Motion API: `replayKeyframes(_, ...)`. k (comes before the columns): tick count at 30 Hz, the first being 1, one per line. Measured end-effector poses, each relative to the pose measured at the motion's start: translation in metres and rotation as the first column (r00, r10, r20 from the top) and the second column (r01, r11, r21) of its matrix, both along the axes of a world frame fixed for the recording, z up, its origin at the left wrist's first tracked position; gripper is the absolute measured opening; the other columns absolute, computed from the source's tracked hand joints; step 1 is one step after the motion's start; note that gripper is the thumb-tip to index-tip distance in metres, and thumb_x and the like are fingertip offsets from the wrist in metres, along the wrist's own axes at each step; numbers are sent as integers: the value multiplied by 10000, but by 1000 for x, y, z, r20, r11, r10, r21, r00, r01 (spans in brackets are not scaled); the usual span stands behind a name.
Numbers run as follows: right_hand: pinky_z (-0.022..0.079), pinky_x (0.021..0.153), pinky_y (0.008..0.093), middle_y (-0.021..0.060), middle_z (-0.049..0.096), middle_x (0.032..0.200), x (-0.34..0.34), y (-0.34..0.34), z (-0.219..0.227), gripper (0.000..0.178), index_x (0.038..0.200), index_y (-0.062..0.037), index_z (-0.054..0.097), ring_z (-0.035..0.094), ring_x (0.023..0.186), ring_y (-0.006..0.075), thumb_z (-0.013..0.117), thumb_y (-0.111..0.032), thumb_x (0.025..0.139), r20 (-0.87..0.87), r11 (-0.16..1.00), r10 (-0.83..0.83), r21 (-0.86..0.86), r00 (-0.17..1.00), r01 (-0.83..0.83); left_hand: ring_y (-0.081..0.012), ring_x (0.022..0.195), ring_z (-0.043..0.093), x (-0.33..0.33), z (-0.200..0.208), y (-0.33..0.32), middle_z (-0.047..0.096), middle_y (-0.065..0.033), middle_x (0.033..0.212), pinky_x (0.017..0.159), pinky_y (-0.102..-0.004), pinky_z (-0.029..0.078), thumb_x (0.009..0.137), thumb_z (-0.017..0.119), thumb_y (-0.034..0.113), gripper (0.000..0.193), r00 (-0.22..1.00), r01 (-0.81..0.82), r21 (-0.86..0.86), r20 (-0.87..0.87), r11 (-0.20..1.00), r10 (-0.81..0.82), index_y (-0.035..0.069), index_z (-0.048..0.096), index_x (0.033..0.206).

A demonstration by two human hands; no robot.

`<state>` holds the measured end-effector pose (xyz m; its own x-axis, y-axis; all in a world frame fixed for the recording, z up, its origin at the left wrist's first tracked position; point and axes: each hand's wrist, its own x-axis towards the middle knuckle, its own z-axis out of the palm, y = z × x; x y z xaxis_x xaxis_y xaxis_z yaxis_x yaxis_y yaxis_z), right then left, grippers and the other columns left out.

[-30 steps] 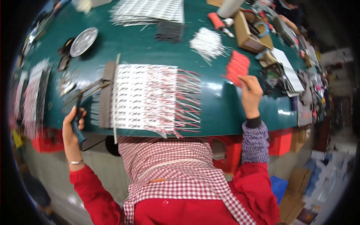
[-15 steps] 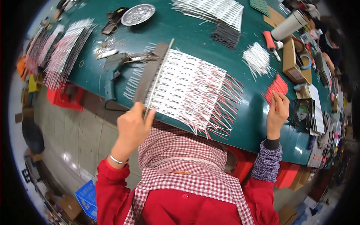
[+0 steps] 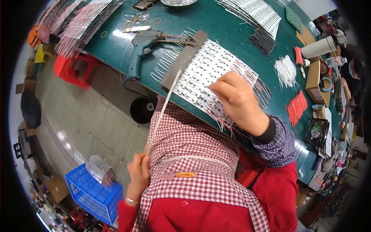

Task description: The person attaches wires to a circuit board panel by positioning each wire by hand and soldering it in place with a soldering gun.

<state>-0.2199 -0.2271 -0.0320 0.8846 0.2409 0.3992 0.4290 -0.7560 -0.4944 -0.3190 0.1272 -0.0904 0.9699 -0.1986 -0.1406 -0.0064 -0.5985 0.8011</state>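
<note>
Apparently we are wiring over one flat white rectangular panel dotted with dark parts [image 3: 199,71], which lies on the green tabletop [image 3: 206,17] and serves as our dial's centre. At seven o'clock our left hand [image 3: 138,173] grips the near end of one long thin pale stick [image 3: 157,124]; over the panel's five o'clock edge our right hand [image 3: 239,99] has its fingers bent together, and we cannot tell whether they pinch a wire. The next move seems to call for steady fingertips among the thin red and white wires [image 3: 264,89], too many to count. Toward ten o'clock we count one flat grey-brown bar [image 3: 184,60] and one teal glue gun [image 3: 136,58]; loose bundles number three: dark [image 3: 262,41] at two, white [image 3: 286,72] at three, red [image 3: 297,108] at four.
</note>
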Motion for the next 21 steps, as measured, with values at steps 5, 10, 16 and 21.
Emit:
replayKeyframes(5,460,698,401,122,550,835,17,36,-27,82,886,-4,633,564,808,306,689,-23,830,-87,997,79,25,993,-77,-233,518,610,-48,-22,26,608,-134,656,489,-331,449,937,626,31,42,998,-24,25,54,999,23,-3,625,912)
replayKeyframes(10,469,732,406,135,543,855,11,46,-42,68,885,-12,622,554,851,331,665,-17,833,-167,992,-65,91,984,81,-281,539,614,-52,-37,21,623,-168,699,508,-350,462,924,660,34,52,989,-12,-20,147,1000,15,-11,637,917)
replayKeyframes(16,478,699,399,130,559,844,3,34,-40,114,890,-21,621,579,803,323,683,18,803,-201,966,-172,160,964,205,-213,521,592,-31,-22,20,615,-143,669,496,-318,440,939,648,69,88,998,60,-77,20,995,-59,-16,644,912)
replayKeyframes(21,490,651,365,128,591,826,8,18,-28,81,880,-14,662,614,740,274,705,2,813,-180,947,-261,143,949,287,-140,501,546,2,-9,3,586,-91,623,480,-288,400,935,631,67,93,995,69,-206,-58,976,-82,-16,640,894)
